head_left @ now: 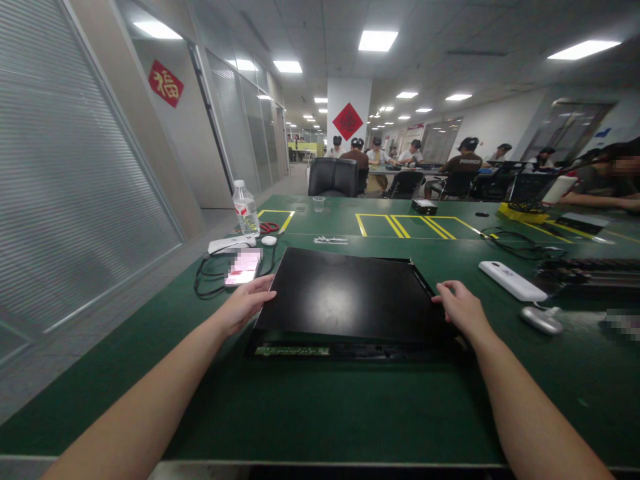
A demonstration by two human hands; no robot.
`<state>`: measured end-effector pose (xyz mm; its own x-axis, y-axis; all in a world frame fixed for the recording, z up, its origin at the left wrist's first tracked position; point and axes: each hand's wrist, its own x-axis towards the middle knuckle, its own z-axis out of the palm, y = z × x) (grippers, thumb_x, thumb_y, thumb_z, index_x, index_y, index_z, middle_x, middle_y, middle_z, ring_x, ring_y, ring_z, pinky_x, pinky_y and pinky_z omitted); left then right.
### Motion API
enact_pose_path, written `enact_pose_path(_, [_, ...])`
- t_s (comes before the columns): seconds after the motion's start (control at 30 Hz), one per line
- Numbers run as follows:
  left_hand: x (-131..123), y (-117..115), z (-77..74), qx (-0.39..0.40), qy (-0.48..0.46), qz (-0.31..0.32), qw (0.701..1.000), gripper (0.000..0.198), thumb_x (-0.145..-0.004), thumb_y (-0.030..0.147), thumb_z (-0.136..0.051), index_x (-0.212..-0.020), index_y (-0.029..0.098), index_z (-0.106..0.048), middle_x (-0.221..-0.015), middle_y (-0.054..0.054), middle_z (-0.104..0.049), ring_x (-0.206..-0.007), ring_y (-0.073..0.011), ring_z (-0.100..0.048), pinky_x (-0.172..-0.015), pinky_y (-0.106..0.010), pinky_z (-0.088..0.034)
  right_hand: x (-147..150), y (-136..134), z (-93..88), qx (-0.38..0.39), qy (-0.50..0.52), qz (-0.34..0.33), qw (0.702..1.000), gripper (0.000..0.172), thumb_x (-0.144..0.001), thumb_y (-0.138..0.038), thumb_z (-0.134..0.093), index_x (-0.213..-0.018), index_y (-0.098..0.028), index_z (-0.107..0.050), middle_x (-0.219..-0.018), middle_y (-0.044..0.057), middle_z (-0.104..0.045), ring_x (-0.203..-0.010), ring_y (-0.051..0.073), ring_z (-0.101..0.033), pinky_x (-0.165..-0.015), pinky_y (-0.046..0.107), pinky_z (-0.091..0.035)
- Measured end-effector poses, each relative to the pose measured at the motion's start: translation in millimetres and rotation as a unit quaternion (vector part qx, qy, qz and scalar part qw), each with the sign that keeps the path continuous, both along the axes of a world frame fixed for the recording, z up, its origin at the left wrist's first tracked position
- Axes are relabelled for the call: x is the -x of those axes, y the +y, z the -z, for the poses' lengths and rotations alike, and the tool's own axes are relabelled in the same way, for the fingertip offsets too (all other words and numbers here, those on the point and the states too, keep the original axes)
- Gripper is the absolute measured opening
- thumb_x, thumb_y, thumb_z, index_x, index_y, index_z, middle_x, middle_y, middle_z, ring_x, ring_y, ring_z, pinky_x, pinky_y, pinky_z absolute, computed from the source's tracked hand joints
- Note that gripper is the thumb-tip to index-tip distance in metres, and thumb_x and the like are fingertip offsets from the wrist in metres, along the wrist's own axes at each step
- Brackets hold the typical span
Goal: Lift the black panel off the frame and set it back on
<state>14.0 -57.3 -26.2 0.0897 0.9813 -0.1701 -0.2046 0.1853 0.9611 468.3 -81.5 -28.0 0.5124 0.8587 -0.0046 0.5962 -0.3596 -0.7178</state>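
Note:
A flat black screen panel [345,290] lies tilted over a black frame [400,352] on the green table. Along the frame's near side a strip of green circuit board [293,351] shows below the panel. My left hand [247,303] grips the panel's left edge, its fingertips at the rim and the thumb out of sight. On the opposite side, my right hand [460,307] is closed in a pinch at the panel's right edge, close to the frame's raised side. The panel hides most of the frame's inside.
To the left stand a water bottle [245,210], a phone [243,267], a white power bank [231,245] and red-handled scissors [269,227]. Another white power bank [513,281] and a silver mouse-shaped device [541,320] lie right. A plastic cup [319,203] stands at the back. Several people sit beyond.

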Motion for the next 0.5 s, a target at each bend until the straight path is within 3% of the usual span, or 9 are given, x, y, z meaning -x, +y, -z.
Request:
enact_pose_path(0.17, [4.0, 3.0, -0.4, -0.046, 0.107, -0.012, 0.993, 0.058, -0.052, 0.028, -0.089, -0.106, 0.014, -0.072, -0.111, -0.015, -0.075, -0.116, -0.0323, -0.063, -0.099, -0.041, -0.046, 0.2, -0.3, 0.4, -0.016, 0.004, -0.002, 1.0, 0.036, -0.084, -0.046, -0.047, -0.107, -0.021, -0.06, -0.09, 0.007, -0.075, -0.049, 0.014, -0.056, -0.049, 0.028, -0.046])
enact_pose_path(0.3, [3.8, 4.4, 1.2, -0.109, 0.216, -0.029, 0.97, 0.046, -0.052, 0.036, -0.088, -0.093, 0.016, -0.076, -0.111, -0.013, -0.074, -0.118, -0.0364, -0.059, -0.104, -0.047, -0.04, -0.9, 0.8, 2.6, -0.023, 0.006, 0.003, 1.0, 0.035, -0.083, -0.045, -0.049, -0.105, -0.02, -0.06, -0.088, 0.007, -0.075, -0.048, 0.014, -0.054, -0.048, 0.028, -0.045])
enact_pose_path(0.5, [1.7, 6.7, 8.4, -0.123, 0.285, -0.044, 0.949, 0.045, -0.05, 0.044, -0.086, -0.084, 0.016, -0.077, -0.121, -0.016, -0.069, -0.118, -0.0377, -0.058, -0.101, -0.045, -0.043, -7.0, 5.4, 9.2, -0.031, 0.017, 0.0, 0.999, 0.039, -0.083, -0.047, -0.049, -0.106, -0.019, -0.061, -0.089, 0.009, -0.075, -0.051, 0.014, -0.055, -0.047, 0.027, -0.044])
